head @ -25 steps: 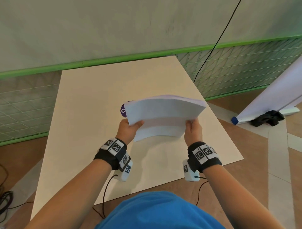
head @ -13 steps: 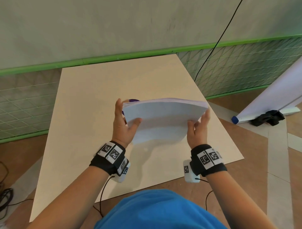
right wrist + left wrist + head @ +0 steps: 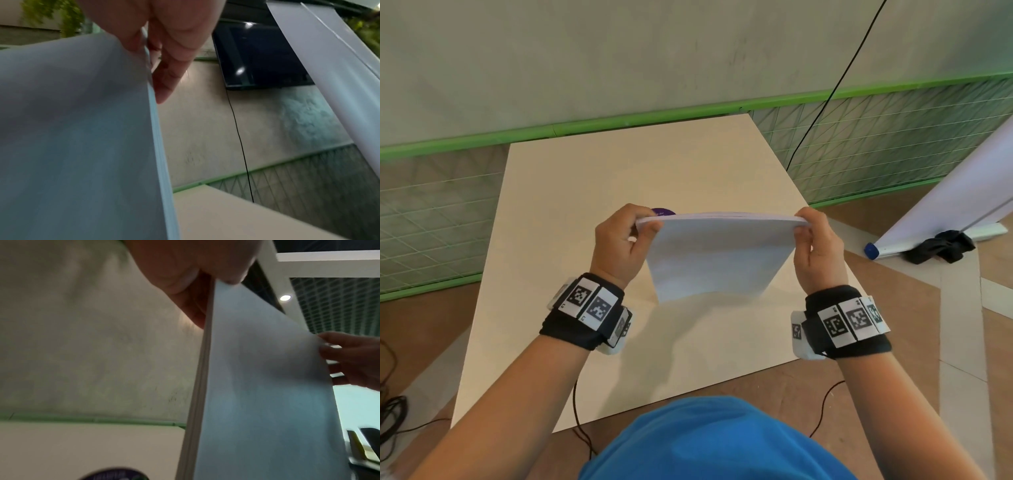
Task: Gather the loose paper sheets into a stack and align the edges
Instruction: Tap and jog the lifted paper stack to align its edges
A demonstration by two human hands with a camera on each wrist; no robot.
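Since the earlier frame the paper stack [image 3: 717,255] has swung from a shallow tilt to nearly upright, and both hands have climbed to its top corners. Left of centre in the head view, the left hand [image 3: 619,245] is the first grip: thumb and curled fingers pinch the stack's upper left corner. At centre frame the stack stands over the bench [image 3: 585,192], its lower edge close to the surface; contact cannot be told. A purple disc [image 3: 662,211] peeks out behind the top edge. Right of centre, the right hand [image 3: 816,251] pinches the upper right corner likewise.
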